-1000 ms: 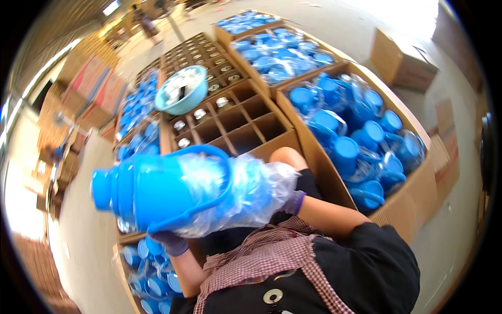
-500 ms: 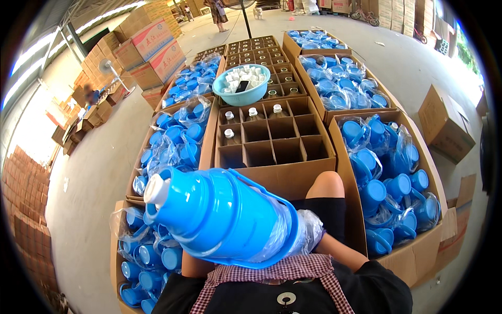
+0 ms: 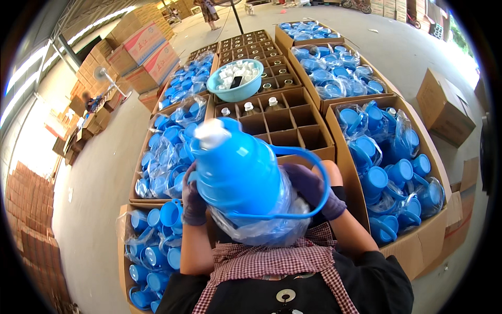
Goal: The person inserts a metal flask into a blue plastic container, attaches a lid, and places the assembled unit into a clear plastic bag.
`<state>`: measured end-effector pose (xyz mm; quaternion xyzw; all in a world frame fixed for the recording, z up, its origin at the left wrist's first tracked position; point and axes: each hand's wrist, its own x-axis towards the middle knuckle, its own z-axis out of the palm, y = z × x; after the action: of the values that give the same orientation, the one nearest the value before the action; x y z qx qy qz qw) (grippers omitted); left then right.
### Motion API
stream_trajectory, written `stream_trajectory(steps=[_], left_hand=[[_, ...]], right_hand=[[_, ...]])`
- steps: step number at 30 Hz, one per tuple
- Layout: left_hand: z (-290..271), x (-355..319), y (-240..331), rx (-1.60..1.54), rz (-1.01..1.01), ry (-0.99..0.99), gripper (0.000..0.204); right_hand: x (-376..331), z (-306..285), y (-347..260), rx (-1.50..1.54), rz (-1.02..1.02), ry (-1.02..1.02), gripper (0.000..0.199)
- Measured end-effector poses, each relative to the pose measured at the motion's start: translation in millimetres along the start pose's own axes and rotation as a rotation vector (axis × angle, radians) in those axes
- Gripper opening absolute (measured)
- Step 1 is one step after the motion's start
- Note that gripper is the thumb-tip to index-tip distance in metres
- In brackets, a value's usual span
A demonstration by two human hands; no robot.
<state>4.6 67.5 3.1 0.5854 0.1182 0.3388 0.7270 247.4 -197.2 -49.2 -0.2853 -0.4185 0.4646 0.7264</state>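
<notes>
A large blue thermos flask [image 3: 240, 175] with a white stopper [image 3: 212, 134] tilts up over my lap, its top leaning to the left. A clear plastic bag [image 3: 277, 230] is bunched round its lower part. My left hand [image 3: 194, 201], in a purple glove, presses against the flask's left side. On the other side my right hand [image 3: 314, 191], gloved as well, is closed on the bagged lower part, its fingertips partly hidden. The flask's blue handle [image 3: 325, 183] loops out to the right, in front of the right hand.
Ahead stands a divided carton [image 3: 314, 123] with several white-capped bottles. A light-blue basin [image 3: 235, 95] of white stoppers, with a dark phone-like object, sits behind it. Cartons of blue flask parts in plastic flank me, including the right carton [image 3: 418, 251]. A closed carton [image 3: 444, 107] stands farther right.
The flask has swung from lying leftward to more upright and moved right. Both gloved hands now show at its sides, the plastic bag is lower and the handle hangs to the right.
</notes>
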Motion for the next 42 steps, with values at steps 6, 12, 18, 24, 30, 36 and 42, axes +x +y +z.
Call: stream_trajectory(steps=[6, 12, 18, 24, 30, 36, 42], left_hand=[[79, 3, 20, 0.382, -0.024, -0.69, 0.117], [117, 11, 23, 0.886, 0.292, -1.06, 0.102], [148, 44, 54, 1.338, -0.236, -1.361, 0.053], [260, 85, 55, 1.071, 0.352, -1.475, 0.004], [392, -19, 68, 0.833, 1.12, -1.39, 0.017], [335, -51, 44, 0.332, 1.211, -1.437, 0.024], [181, 25, -25, 0.98, 0.639, -0.89, 0.03]], right_hand=[[-22, 15, -81, -0.273, -0.383, 0.224, 0.124], [-62, 26, -184, -1.408, -0.212, -0.189, 0.097], [-110, 39, -162, -1.363, -0.037, -0.076, 0.082], [-145, 63, -145, -1.42, -0.126, 0.062, 0.081], [-138, 104, -155, -1.022, 0.041, 0.665, 0.078], [-164, 77, -169, -1.188, -0.584, 1.221, 0.07], [-249, -30, -218, -1.568, -0.474, 1.809, 0.066]])
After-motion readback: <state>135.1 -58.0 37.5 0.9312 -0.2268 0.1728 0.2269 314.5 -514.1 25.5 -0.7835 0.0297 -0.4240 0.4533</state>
